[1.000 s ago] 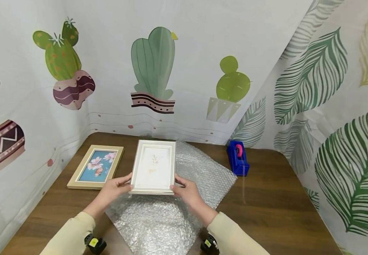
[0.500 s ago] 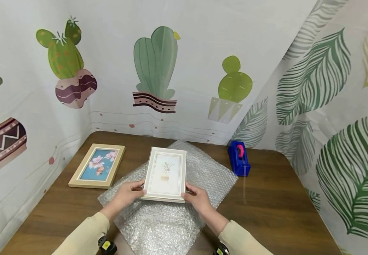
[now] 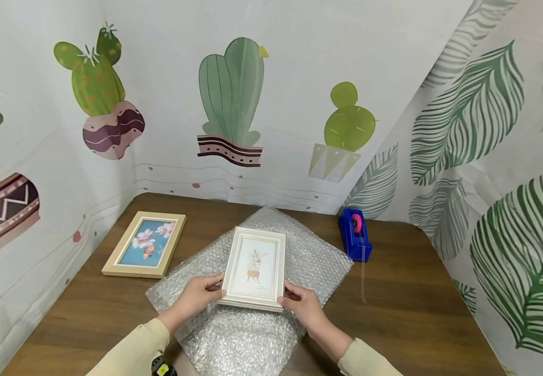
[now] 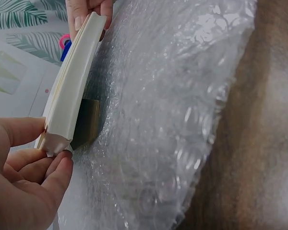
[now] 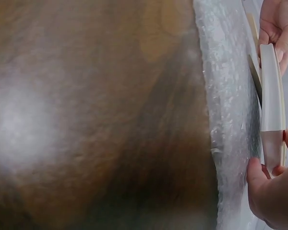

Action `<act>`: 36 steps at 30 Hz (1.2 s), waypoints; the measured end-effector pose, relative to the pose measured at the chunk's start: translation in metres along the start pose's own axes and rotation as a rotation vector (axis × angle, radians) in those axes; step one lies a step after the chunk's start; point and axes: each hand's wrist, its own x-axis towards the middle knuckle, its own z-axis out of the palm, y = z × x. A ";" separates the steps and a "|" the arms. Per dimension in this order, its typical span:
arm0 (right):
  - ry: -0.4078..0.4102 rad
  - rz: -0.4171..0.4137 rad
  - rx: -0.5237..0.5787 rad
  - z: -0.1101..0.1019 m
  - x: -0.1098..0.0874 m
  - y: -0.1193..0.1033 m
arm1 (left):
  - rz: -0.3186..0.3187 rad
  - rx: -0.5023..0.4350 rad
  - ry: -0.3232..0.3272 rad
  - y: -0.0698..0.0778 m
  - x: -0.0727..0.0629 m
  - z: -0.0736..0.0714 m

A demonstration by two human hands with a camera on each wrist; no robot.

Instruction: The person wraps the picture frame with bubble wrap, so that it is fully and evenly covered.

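A white picture frame (image 3: 255,269) with a potted-plant print is held face up, tilted, over a sheet of bubble wrap (image 3: 248,342). My left hand (image 3: 197,297) pinches its near left corner, thumb on the front and fingers behind. At the near right corner my right hand (image 3: 305,308) pinches it the same way. In the left wrist view the frame's white edge (image 4: 77,81) stands above the bubble wrap, with a dark stand piece (image 4: 88,122) behind it. The right wrist view shows both hands gripping the frame (image 5: 272,91) at its two ends.
A tan picture frame (image 3: 146,244) with pink flowers on blue lies on the wooden table (image 3: 408,292) at the left. A blue tape dispenser (image 3: 355,235) with a pink core stands at the back right. Printed cloth (image 3: 290,94) hangs behind the table.
Both hands have carried the white picture frame right and toward me, lower over the bubble wrap. The tan picture frame and the tape dispenser have stayed put.
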 end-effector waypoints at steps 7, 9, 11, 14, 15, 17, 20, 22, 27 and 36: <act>0.011 -0.009 -0.027 -0.003 -0.001 0.005 | -0.044 0.028 -0.019 0.000 0.000 0.002; 0.015 -0.008 -0.009 -0.003 -0.001 0.007 | -0.065 0.021 -0.020 0.001 0.000 0.003; 0.020 -0.006 0.005 -0.004 -0.001 0.009 | -0.073 0.021 -0.024 0.001 -0.001 0.003; 0.030 0.001 0.013 -0.003 0.000 0.012 | -0.067 0.040 -0.045 -0.001 -0.001 0.004; 0.033 0.001 0.011 -0.003 0.000 0.013 | -0.055 0.052 -0.053 -0.002 0.000 0.004; 0.035 0.001 0.013 -0.003 0.000 0.014 | -0.035 0.072 -0.065 -0.003 0.000 0.005; 0.040 -0.008 0.014 -0.003 0.000 0.016 | -0.005 0.095 -0.070 -0.004 0.001 0.005; 0.045 -0.013 0.011 -0.003 -0.001 0.017 | 0.002 0.096 -0.077 -0.003 0.001 0.005; 0.038 -0.020 -0.025 -0.004 -0.002 0.017 | 0.011 0.138 -0.091 -0.002 0.001 0.004; 0.014 -0.113 -0.195 -0.010 0.000 0.015 | 0.004 0.190 -0.089 0.000 0.000 0.005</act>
